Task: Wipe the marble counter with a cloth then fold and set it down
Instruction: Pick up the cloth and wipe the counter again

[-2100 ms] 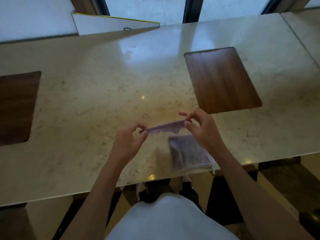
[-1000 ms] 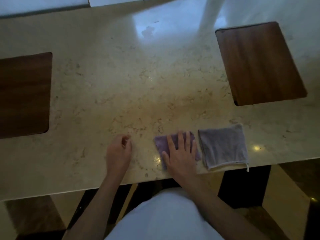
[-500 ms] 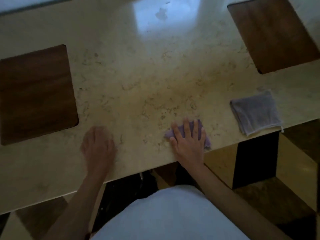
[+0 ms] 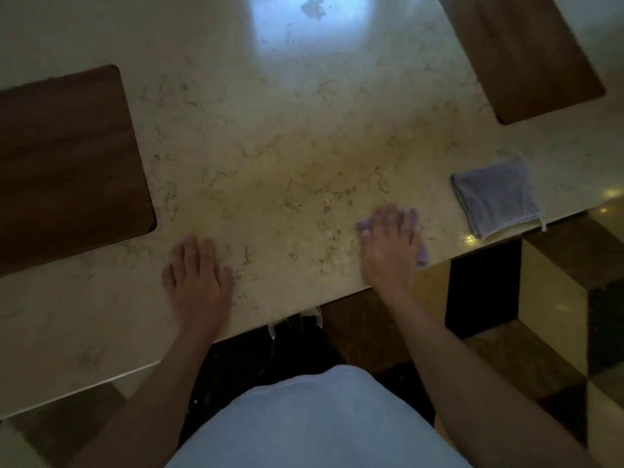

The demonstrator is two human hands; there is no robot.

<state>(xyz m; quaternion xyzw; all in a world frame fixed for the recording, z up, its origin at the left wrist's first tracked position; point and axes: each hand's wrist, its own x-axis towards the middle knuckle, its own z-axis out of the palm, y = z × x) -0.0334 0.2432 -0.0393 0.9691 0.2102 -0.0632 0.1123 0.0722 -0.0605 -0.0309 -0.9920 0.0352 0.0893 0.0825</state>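
- No text, label, brand, number or sign could be read anywhere in the view.
- The marble surface [image 4: 270,157] showed only veining and a glare patch, with no lettering.
- The purple cloth [image 4: 422,255] and the grey folded cloth [image 4: 496,197] carried no legible tag or print.
- The two dark wooden panels [image 4: 67,163] [image 4: 520,52] were plain.

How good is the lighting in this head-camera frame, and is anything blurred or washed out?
Head view: dim and warm overall; a pale blue glare patch washes out the far marble counter; the right hand on the purple cloth is motion-blurred; the left hand is slightly soft; the grey cloth stays readable.
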